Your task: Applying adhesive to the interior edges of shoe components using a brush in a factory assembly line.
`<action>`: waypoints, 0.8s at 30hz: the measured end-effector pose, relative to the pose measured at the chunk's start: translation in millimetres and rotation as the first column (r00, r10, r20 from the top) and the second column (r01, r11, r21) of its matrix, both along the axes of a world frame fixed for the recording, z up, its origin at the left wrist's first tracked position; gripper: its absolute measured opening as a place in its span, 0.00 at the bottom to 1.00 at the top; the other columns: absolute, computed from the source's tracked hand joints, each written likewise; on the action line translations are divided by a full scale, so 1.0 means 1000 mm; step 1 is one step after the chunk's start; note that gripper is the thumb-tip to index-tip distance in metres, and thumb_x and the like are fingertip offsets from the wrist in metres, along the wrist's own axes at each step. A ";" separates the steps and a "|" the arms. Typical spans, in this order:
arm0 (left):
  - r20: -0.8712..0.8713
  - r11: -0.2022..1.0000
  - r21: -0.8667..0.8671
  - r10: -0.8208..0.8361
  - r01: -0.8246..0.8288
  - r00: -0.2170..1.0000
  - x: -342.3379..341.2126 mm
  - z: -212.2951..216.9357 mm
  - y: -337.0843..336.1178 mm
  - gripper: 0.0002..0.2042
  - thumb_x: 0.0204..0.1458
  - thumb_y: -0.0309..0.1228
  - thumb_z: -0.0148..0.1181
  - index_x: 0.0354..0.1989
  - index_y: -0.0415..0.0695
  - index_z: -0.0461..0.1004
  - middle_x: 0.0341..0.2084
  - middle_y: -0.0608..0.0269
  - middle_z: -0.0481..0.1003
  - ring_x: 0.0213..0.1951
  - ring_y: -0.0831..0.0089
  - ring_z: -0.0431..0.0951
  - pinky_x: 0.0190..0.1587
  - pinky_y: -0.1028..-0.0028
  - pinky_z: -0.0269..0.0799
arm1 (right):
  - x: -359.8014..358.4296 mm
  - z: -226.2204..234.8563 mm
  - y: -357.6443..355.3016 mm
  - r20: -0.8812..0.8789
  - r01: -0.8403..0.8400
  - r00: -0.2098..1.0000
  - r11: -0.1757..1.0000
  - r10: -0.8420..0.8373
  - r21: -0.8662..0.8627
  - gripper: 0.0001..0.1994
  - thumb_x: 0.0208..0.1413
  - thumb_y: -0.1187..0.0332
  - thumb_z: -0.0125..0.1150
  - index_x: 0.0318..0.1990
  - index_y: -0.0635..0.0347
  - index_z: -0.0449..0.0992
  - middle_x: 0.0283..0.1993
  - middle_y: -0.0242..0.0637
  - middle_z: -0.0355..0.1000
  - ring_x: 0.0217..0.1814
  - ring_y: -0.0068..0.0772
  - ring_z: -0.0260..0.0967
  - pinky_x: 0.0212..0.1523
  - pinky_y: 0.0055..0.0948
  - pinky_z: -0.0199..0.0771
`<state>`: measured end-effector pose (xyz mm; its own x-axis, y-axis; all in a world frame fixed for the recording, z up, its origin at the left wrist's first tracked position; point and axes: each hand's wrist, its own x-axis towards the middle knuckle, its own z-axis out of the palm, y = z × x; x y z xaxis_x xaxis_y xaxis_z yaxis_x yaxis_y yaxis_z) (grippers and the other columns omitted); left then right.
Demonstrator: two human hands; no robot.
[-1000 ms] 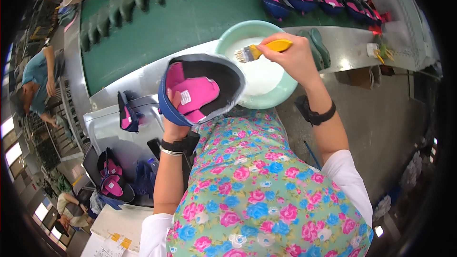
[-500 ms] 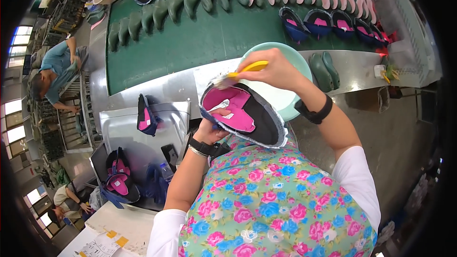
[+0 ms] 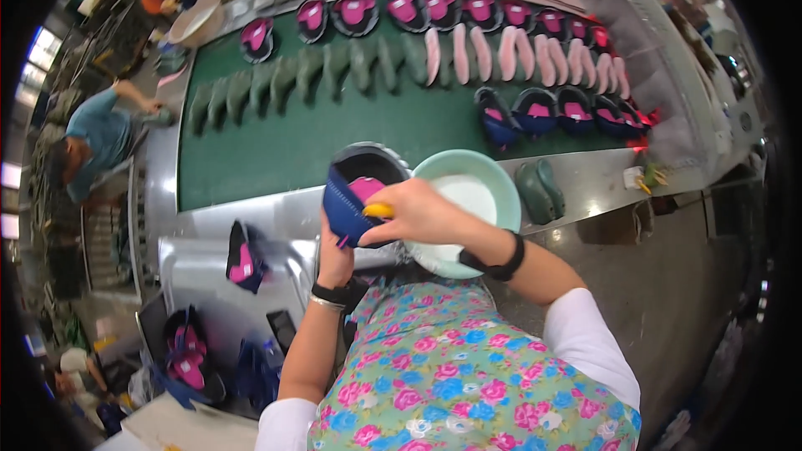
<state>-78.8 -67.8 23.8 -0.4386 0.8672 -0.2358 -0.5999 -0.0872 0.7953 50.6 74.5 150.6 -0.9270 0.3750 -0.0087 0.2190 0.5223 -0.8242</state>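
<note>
Both hands work one navy shoe upper (image 3: 355,192). Left hand (image 3: 334,242) grips it from below at 6 o'clock. Right hand (image 3: 418,213) pinches a yellow-handled brush (image 3: 378,210), the pale green bowl (image 3: 501,192) at 3 o'clock.

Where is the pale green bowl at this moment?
In the head view, the pale green bowl sits centre-right on the metal ledge beside the green conveyor belt, just behind the right hand.

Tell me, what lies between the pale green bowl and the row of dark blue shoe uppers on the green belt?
In the head view, only bare green belt lies between the pale green bowl and the dark blue shoe uppers.
</note>
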 end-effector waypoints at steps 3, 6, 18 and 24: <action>-0.102 1.000 -0.007 0.016 -0.016 0.995 -0.031 -0.016 -0.005 0.28 0.56 0.23 0.50 0.66 0.43 0.51 0.59 0.59 0.62 0.58 0.70 0.64 0.60 0.71 0.60 | -0.029 -0.011 0.006 0.163 0.021 0.986 1.000 -0.022 0.006 0.19 0.38 0.60 0.69 0.36 0.63 0.78 0.31 0.48 0.74 0.34 0.50 0.73 0.37 0.38 0.72; -0.675 0.904 -0.248 0.096 -0.348 0.731 -0.091 -0.024 -0.027 0.29 0.53 0.23 0.53 0.65 0.38 0.54 0.61 0.57 0.60 0.60 0.69 0.61 0.61 0.69 0.56 | -0.026 -0.034 0.044 0.211 0.069 0.973 0.990 -0.094 0.123 0.18 0.36 0.62 0.67 0.37 0.61 0.78 0.32 0.47 0.75 0.36 0.49 0.73 0.40 0.40 0.72; 0.049 0.486 -0.805 0.625 -0.340 0.779 -0.260 -0.202 -0.270 0.31 0.40 0.51 0.64 0.53 0.51 0.66 0.49 0.57 0.68 0.48 0.57 0.70 0.45 0.48 0.66 | 0.032 -0.203 0.219 0.564 0.223 0.660 0.847 -0.496 0.483 0.16 0.36 0.65 0.67 0.37 0.55 0.79 0.37 0.47 0.74 0.44 0.50 0.71 0.44 0.42 0.72; -0.318 0.564 -0.568 0.522 -0.600 0.791 -0.162 -0.106 -0.095 0.31 0.48 0.31 0.62 0.59 0.45 0.54 0.50 0.58 0.66 0.49 0.66 0.69 0.48 0.63 0.68 | -0.003 -0.158 0.149 0.181 0.361 0.822 0.740 -0.540 0.568 0.24 0.33 0.61 0.74 0.42 0.52 0.76 0.42 0.39 0.70 0.46 0.42 0.68 0.43 0.38 0.73</action>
<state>-241.2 -162.5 -82.1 -0.8400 0.1088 -0.5316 -0.5153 0.1468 0.8443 47.9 223.7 -7.5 -0.6230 0.7813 0.0384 0.7316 0.5993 -0.3250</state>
